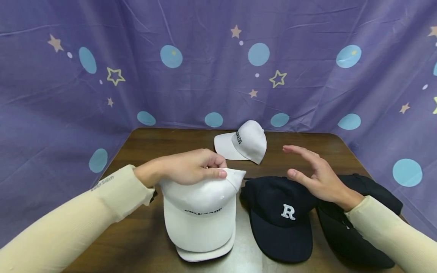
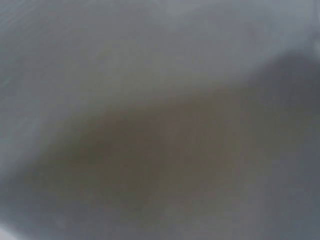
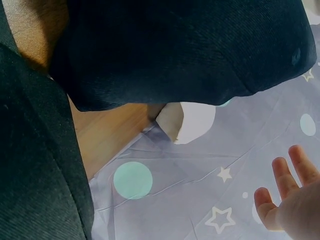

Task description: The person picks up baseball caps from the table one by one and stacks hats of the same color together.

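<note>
My left hand (image 1: 192,167) pinches the crown of a white baseball cap (image 1: 201,212) between thumb and fingers, so the fabric is drawn up into a peak. Dark lettering runs across its front. Under its brim shows the brim of a second white cap (image 1: 201,256). In the left wrist view everything is a grey and brown blur. My right hand (image 1: 321,180) hovers with fingers extended over a navy cap (image 1: 273,201) bearing a white letter R; nothing is in its grasp. In the right wrist view, its spread fingers (image 3: 285,180) show against the patterned cloth.
Another white cap (image 1: 250,142) sits at the back of the brown wooden table (image 1: 164,144), brim to the left. A black cap (image 1: 355,231) lies right of the navy one, partly behind my right forearm. Purple cloth (image 1: 211,76) with stars and dots hangs behind and beside the table.
</note>
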`<state>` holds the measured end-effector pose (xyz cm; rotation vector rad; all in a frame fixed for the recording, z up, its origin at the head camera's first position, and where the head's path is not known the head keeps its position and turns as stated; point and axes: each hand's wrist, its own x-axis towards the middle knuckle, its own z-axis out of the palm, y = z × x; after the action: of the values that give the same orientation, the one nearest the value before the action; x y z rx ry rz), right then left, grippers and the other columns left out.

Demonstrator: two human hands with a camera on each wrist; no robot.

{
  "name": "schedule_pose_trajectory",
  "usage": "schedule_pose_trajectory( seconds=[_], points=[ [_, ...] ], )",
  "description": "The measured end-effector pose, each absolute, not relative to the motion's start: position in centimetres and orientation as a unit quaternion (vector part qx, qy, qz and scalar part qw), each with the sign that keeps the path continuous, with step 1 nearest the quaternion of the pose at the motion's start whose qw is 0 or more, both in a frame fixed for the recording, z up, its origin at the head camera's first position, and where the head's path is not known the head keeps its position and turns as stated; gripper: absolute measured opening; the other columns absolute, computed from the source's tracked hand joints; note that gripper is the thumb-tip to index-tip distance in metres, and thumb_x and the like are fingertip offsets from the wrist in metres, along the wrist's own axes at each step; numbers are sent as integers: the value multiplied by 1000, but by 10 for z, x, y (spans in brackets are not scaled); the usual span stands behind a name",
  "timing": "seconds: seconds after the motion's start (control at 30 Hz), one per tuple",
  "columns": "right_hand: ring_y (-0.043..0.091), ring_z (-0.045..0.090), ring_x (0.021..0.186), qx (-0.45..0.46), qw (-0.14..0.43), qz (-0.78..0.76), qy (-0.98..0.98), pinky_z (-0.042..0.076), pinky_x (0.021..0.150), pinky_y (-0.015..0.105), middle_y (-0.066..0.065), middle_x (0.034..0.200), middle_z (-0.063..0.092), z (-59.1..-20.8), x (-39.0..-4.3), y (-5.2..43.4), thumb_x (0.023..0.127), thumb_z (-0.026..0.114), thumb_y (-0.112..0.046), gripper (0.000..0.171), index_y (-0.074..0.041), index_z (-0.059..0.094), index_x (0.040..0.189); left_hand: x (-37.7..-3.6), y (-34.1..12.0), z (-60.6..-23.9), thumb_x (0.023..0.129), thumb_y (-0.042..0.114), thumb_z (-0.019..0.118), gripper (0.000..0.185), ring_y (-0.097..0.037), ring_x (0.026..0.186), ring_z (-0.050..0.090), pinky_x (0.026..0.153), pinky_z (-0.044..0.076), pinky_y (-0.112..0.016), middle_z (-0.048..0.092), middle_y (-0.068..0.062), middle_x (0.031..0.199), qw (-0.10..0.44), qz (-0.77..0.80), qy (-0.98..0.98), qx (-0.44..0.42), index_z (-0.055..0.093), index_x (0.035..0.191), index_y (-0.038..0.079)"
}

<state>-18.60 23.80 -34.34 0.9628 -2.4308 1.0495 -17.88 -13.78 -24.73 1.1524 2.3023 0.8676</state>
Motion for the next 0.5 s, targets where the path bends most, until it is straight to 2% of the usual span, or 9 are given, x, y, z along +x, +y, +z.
schedule_pose_trajectory(
  seconds=[0.1,0.2,0.37,0.5],
  points=[
    [10,47,137,337,164,367,-852,27,110,27,4,147,57,-343,-185,238,90,75,-5,69,-20,50,152,-179,-138,-251,105,20,60,23,-6,64,41,63,37,-24,44,9,69,192,293,837,421,60,82,14],
    [10,47,137,337,163,366,-852,27,110,27,3,147,57,-343,-185,238,90,75,-5,69,-20,50,152,-182,-140,-260,104,19,61,21,-5,65,44,64,40,-24,47,9,69,149,262,851,431,61,84,14],
    [10,47,137,336,161,366,-853,28,110,28,3,146,57,-344,-184,238,90,75,-5,70,-24,49,152,-188,-148,-277,104,21,62,17,-5,66,48,64,45,-26,51,9,69,94,223,873,424,64,88,14],
    [11,47,137,338,162,366,-852,28,110,28,2,146,57,-344,-184,238,90,75,-5,68,-20,50,152,-188,-152,-289,103,28,63,15,-5,65,50,63,45,-27,52,11,69,56,188,890,412,63,91,18]
  ],
)
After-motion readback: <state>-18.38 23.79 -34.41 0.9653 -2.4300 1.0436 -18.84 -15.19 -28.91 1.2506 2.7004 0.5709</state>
